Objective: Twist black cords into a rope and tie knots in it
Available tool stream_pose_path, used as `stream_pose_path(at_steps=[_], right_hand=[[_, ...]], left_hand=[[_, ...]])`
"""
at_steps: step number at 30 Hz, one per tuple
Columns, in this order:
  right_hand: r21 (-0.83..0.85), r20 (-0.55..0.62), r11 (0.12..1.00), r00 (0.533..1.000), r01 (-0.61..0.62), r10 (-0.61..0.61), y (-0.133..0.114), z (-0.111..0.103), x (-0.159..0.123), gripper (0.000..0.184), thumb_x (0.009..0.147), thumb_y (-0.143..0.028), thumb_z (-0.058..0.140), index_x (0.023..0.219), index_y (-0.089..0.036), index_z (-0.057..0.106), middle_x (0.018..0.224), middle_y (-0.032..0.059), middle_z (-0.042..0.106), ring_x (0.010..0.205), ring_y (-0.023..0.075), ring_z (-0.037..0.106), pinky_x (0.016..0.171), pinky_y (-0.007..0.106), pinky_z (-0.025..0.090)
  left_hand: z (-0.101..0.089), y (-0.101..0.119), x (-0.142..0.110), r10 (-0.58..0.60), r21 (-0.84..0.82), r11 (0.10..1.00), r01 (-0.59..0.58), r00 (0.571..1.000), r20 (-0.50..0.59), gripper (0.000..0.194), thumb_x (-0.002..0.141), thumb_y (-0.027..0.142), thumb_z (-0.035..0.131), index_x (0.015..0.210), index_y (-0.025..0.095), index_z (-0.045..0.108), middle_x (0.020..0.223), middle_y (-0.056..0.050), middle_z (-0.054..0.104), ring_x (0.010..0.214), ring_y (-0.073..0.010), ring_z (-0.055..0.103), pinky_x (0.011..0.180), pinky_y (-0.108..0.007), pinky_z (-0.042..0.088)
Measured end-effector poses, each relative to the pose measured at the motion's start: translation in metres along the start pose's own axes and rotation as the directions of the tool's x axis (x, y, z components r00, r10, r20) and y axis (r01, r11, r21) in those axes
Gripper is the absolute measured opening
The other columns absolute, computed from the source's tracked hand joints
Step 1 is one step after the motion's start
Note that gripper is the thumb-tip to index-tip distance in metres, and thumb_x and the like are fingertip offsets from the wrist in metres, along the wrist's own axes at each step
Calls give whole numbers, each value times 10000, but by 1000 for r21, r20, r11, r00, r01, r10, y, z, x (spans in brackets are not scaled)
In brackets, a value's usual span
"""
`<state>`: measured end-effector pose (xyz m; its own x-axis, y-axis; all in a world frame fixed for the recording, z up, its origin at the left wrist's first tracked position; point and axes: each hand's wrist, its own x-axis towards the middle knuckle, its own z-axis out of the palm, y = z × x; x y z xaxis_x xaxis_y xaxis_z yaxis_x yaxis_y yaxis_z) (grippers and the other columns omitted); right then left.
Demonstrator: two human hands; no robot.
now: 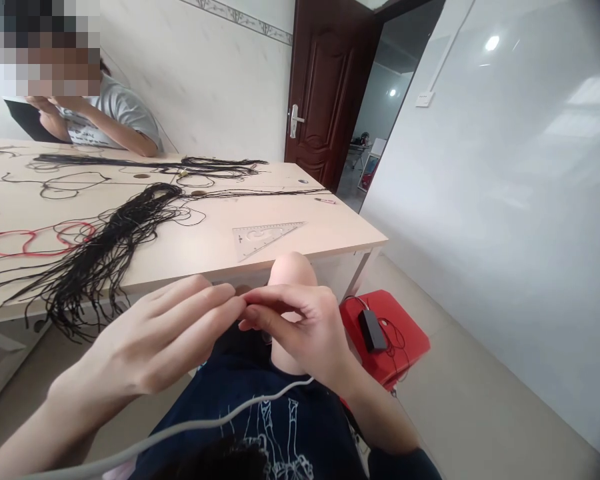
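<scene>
Above my lap, in front of the table edge, my left hand (pixel 180 333) and my right hand (pixel 300 323) meet at the fingertips. The thumb and forefinger of the right hand are pinched together, touching the left fingertips. The left fingers are bent and pressed close, with the thumb hidden behind them. Whatever lies between the fingertips is too small or covered to make out. Nearest on the table are a clear set square (pixel 245 248) and a thick bundle of black cords (pixel 110 247), whose loose ends hang over the front edge.
A red cord (pixel 27 243) and more black cords (pixel 145 162) lie on the table (pixel 205 233). A pen (pixel 326 201) rests near its right end. A red stool (pixel 410 340) holds a black power adapter (pixel 373 330). Across the table sits another person (pixel 115 110), hands raised. A pale cable (pixel 215 423) crosses my lap.
</scene>
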<state>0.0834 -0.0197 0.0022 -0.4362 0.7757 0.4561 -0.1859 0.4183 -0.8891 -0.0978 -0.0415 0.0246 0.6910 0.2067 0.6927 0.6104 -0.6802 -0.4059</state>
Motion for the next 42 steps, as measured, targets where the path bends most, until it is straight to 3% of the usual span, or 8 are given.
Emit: stream_pose_path(at_steps=[4,9,13,17,21,28,37,42], right_hand=[[-132,32,980,989,149,-146,-8,0,-1,228,825,-252,545,1016,-216,665,779,23,681,706,154,640,660,284,559],[-99,-9,986,991,134,-136,-3,8,-2,190,807,-259,560,935,-203,689,743,37,667,684,176,628,615,307,548],[312,-88,950,996,16,12,10,21,-2,125,748,-301,636,842,-242,694,659,1,677,581,164,641,561,299,570],[506,-136,862,982,-45,131,22,29,3,199,656,-397,703,729,-213,679,550,6,660,420,162,584,429,311,550],[572,-102,815,979,-86,175,24,32,6,251,626,-432,716,728,-205,682,566,14,668,432,166,588,439,324,552],[607,-211,795,964,-1,163,23,36,0,191,688,-394,676,690,-204,676,512,-12,638,370,112,557,333,219,475],[604,-326,796,925,45,195,22,44,1,197,657,-399,693,647,-203,674,458,-17,610,332,101,496,298,213,427],[729,-8,671,978,-137,209,21,28,0,242,686,-407,660,625,-173,646,467,-17,593,308,56,428,280,164,284]], left_hand=[[-6,-13,8,186,115,974,-196,978,95,288,778,122,409,973,257,572,611,-11,552,535,-188,500,444,-333,420],[-13,-25,16,327,150,925,-349,933,154,270,819,154,336,795,248,588,589,-13,545,519,-178,478,443,-320,410],[-9,-21,13,270,166,948,-270,962,22,162,780,217,443,855,286,568,546,18,495,460,-147,387,400,-299,358],[1,-9,19,121,198,974,-111,992,-36,158,760,178,447,831,281,543,534,13,486,452,-143,376,382,-291,368],[8,-6,27,113,171,982,-83,978,-174,145,745,163,411,777,266,508,475,20,407,427,-141,304,340,-273,303],[13,-4,26,88,133,989,-68,984,-154,88,787,181,398,797,238,465,454,15,425,451,-157,313,367,-282,315],[26,-1,21,-58,33,997,70,962,-268,46,778,207,443,796,222,482,487,8,391,485,-143,298,401,-270,296],[27,-7,22,74,-27,996,-83,966,-247,161,726,102,401,794,200,510,483,3,401,480,-135,307,393,-263,278]])
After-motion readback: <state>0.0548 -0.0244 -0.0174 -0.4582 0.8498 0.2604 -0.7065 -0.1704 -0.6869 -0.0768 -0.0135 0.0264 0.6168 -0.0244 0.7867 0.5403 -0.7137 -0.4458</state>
